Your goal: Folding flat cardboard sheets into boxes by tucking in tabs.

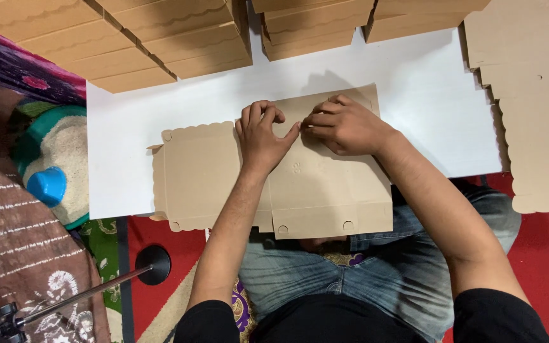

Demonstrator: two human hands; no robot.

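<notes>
A flat tan cardboard box blank [325, 184] with scalloped edges lies on a white board [427, 95] in front of me. My left hand [262, 133] presses on the blank near its middle, fingers curled. My right hand [344, 124] rests just beside it on the far part of the blank, fingertips pinching a fold. The thumbs of the two hands nearly touch.
Stacks of folded tan boxes [160, 44] line the far edge of the board. Flat blanks [535, 108] are piled at the right. A blue heart-shaped object [47, 185] lies at the left on a mat. A black stand with a round base [150, 265] sits near my left knee.
</notes>
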